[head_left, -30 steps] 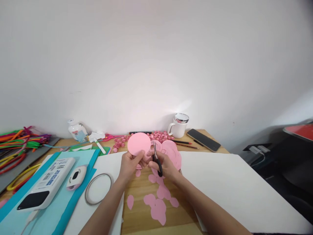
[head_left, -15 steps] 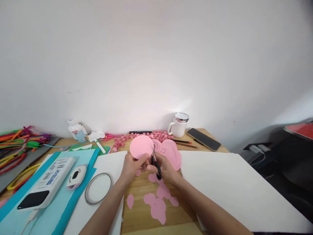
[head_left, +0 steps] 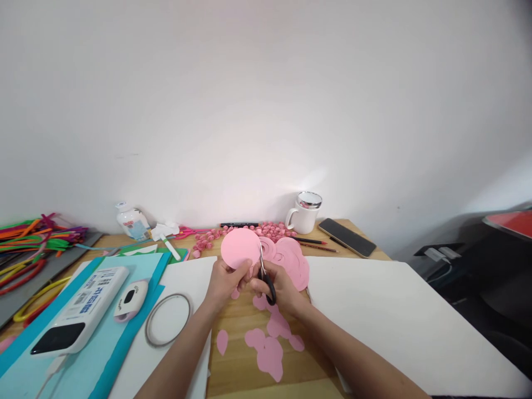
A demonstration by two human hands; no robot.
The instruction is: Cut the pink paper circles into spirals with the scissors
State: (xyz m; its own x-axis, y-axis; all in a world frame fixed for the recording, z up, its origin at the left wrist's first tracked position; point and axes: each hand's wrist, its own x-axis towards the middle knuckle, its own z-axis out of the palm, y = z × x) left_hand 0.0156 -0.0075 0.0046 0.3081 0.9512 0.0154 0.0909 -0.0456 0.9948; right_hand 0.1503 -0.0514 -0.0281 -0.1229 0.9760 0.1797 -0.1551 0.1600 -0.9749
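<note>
A round pink paper disc is pinched at its lower edge by my left hand. My right hand is closed around the black handles of a pair of scissors, whose blades point up along the disc's right edge. Behind the scissors lies a pile of pink paper spirals. Beneath my hands, pink paper scraps are scattered on the wooden table. Whether the blades touch the paper is hard to make out.
Rolled pink paper buds line the back near a white mug and a phone. A tape roll, a power bank and a white bottle stand left. Large white sheets flank the middle.
The scissor blades look closer together and more upright at the disc's right edge. Both hands keep nearly the same place; the disc is still held.
</note>
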